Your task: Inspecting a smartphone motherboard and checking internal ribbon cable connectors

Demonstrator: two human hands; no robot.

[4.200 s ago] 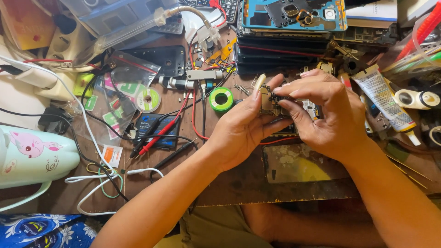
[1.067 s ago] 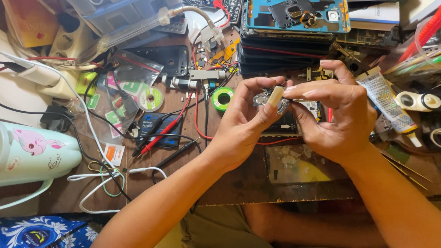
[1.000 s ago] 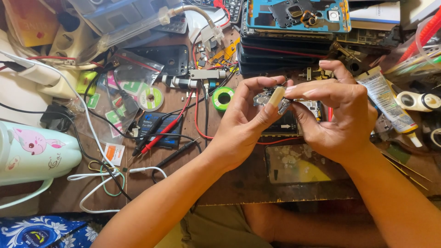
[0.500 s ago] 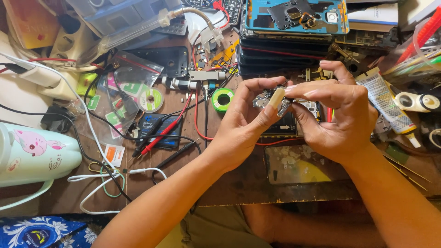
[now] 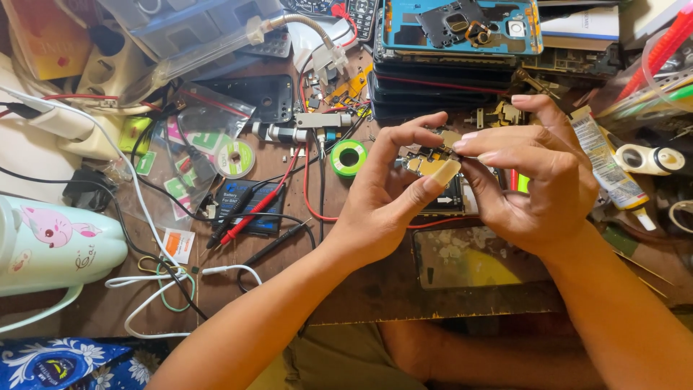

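Head view: both hands, left (image 5: 386, 209) and right (image 5: 530, 188), pinch a small circuit board (image 5: 433, 160).

Phone repair workbench: stacked phone frames (image 5: 462, 36) at upper centre, red and black test probes (image 5: 249, 213), a green solder spool (image 5: 349, 157) and loose cables.

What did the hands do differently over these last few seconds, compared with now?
The left hand and right hand lifted slightly off the table and turned the small circuit board they pinch together; a pale flat pick under the left thumb, barely visible earlier, now shows clearly. Both hands kept their grip. The green tape roll, red probe and stacked phone frames stayed put.
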